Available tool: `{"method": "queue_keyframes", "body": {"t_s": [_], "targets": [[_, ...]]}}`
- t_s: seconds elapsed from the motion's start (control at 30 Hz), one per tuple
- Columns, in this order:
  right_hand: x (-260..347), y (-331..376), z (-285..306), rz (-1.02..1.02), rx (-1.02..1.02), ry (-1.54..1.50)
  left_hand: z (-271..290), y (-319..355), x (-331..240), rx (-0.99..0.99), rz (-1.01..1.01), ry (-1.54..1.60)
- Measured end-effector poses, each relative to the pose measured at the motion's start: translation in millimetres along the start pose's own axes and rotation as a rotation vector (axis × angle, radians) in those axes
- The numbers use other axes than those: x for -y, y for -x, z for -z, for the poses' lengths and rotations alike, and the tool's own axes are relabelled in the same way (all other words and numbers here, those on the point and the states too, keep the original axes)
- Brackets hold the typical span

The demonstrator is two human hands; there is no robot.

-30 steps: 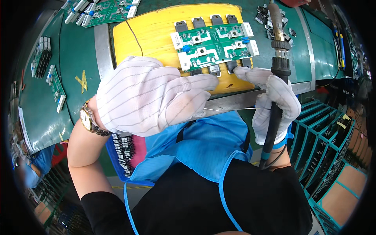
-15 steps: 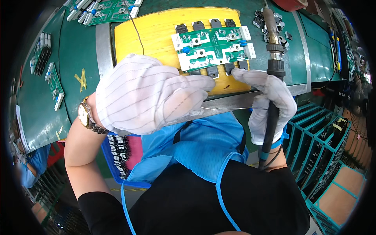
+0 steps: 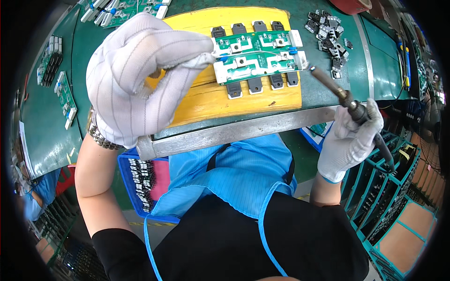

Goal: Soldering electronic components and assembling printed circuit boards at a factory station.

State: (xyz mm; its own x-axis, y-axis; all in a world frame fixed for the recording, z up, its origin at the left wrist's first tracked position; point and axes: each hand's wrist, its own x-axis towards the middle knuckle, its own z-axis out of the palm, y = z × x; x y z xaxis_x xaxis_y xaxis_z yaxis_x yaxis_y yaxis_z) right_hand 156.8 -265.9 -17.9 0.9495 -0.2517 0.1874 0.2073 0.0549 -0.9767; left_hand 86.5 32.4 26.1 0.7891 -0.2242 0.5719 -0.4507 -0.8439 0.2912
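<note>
A green circuit board (image 3: 255, 64) with white blocks at its ends lies on a yellow wooden block (image 3: 197, 105). Black transistors (image 3: 254, 85) with metal tabs stick out along both its long sides. My gloved left hand (image 3: 140, 77) is closed in a pinch at the board's left end, on a thin solder wire (image 3: 273, 52) that reaches over the board. In my gloved right hand (image 3: 349, 136) is a soldering iron (image 3: 349, 100), its tip pointing up and left, just off the board's right end.
Loose transistors (image 3: 330, 40) lie in a heap right of the block. More boards (image 3: 133, 14) sit at the back left, with others (image 3: 67, 100) on the left. A metal edge (image 3: 243, 129) borders the bench. Below is a blue bin (image 3: 129, 180); a green rack (image 3: 379, 182) stands right.
My left hand has risen to the board's left end, bringing the solder wire over the board. My right hand has moved right, and the iron has swung from upright to slanting toward the board.
</note>
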Motion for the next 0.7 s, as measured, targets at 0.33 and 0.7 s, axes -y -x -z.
{"method": "queue_keyframes", "body": {"t_s": [0.33, 0.7], "targets": [[-14.1, -5.2, 11.0, 0.583, 0.338, 0.562, -3.3, -0.2, 0.4, 0.06, -0.018, 0.002], [0.0, 2.0, -1.0, 0.075, 0.203, 0.242, -5.0, -0.7, 0.0, 0.097, -0.035, -0.037]]}}
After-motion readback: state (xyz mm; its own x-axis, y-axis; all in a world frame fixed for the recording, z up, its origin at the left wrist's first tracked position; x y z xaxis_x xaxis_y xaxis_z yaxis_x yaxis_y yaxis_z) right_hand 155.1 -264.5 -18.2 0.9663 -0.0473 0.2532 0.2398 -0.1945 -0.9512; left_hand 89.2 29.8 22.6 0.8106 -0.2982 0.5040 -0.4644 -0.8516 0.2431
